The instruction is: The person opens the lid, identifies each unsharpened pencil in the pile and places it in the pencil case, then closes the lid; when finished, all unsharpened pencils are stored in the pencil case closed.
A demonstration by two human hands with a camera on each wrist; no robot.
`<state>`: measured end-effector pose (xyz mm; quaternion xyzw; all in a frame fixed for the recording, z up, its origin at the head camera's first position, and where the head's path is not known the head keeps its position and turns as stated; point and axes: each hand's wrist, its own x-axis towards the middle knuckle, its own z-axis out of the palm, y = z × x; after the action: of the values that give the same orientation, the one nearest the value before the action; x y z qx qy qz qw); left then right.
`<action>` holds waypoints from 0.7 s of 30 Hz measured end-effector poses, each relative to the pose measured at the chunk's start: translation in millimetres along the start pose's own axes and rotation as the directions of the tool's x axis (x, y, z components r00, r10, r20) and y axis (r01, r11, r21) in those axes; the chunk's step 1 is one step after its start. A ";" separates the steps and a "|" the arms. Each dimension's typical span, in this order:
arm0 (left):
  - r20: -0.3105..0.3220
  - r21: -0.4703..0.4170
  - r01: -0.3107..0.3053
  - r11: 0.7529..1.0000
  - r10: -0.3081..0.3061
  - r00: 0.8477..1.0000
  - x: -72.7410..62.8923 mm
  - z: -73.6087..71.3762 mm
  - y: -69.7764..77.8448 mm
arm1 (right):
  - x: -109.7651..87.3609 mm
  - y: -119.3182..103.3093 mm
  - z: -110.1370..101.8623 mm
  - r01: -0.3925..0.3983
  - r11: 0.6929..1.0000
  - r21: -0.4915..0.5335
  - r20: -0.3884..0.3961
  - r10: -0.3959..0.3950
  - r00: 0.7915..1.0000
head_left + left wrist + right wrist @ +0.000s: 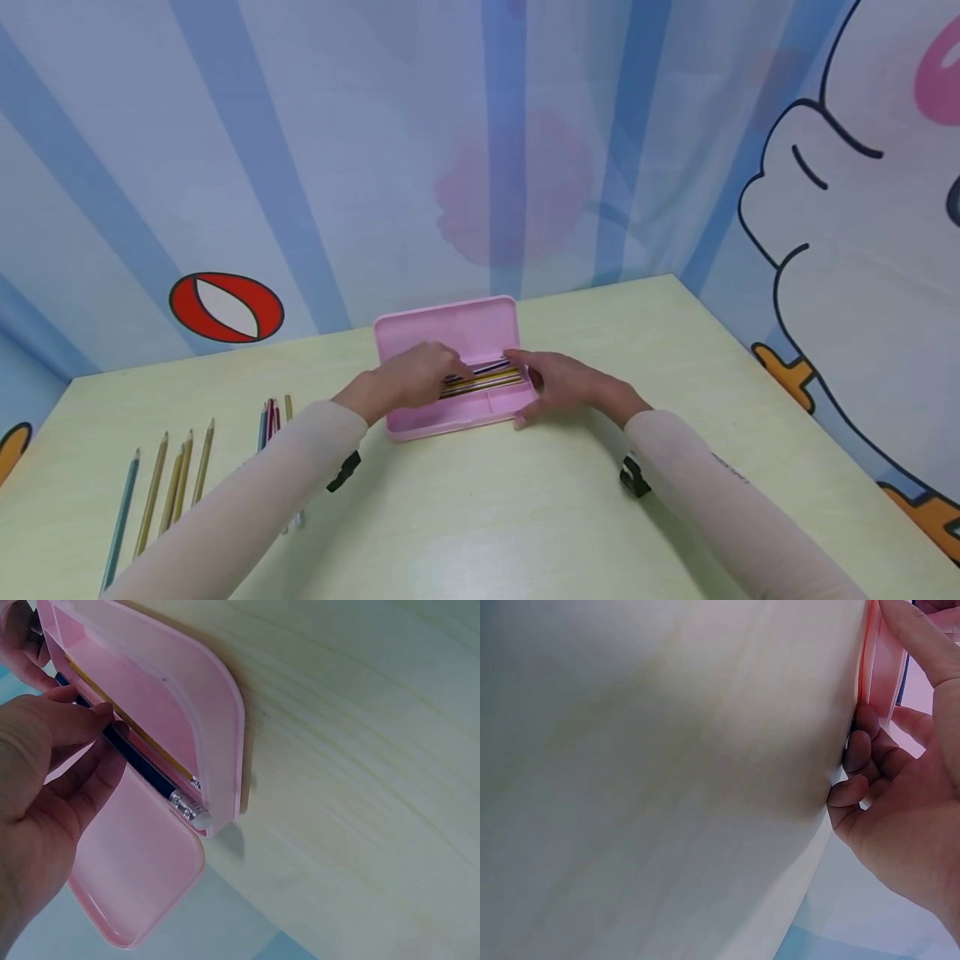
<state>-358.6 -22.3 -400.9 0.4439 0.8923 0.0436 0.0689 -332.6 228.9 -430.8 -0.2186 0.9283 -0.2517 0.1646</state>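
A pink pencil case [442, 423] lies on the table with its lid [450, 329] tipped back. Several pencils [491, 382] lie lengthwise inside it. My left hand [420, 375] reaches in from the left, and in the left wrist view its thumb and fingers pinch a dark blue pencil [146, 766]. That pencil's white eraser end sits by the case's end wall, beside a yellow pencil [139, 731]. My right hand [566, 383] grips the right end of the case, thumb at the front corner; the right wrist view shows its fingers [859, 750] curled against that end.
On the left of the pale table [525, 517] lie a teal pencil [123, 508], several gold pencils [155, 483] and a small group of pink and blue pencils [272, 421], partly behind my left sleeve. A striped blue cloth [375, 167] hangs along the table's back edge.
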 end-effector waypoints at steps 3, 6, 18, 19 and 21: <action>-0.004 -0.001 -0.008 1.000 0.008 1.000 1.0 0.3 -0.4 | 0.4 -0.6 -0.7 0.001 1.000 0.008 -0.001 -0.001 1.000; -0.010 0.009 -0.015 1.000 0.015 1.000 1.9 1.1 -0.9 | 0.6 -1.2 -0.9 0.001 1.000 0.011 -0.001 -0.001 1.000; -0.073 0.023 -0.003 1.000 0.004 0.997 -4.5 -7.5 -3.0 | 1.8 -1.3 -0.6 -0.024 1.000 0.002 -0.002 0.024 1.000; -0.080 0.003 0.010 1.000 -0.010 0.997 -6.9 -10.5 -3.2 | 1.6 -1.1 -0.3 -0.027 1.000 0.000 -0.001 0.027 1.000; -0.096 -0.041 0.034 0.999 -0.038 0.995 -12.7 -17.4 -3.6 | 1.6 -0.4 0.2 -0.033 0.999 0.003 0.000 0.033 0.999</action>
<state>-356.7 -34.9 -383.2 0.4237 0.9015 0.0810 0.0351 -333.7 227.7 -431.1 -0.2028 0.9315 -0.2502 0.1690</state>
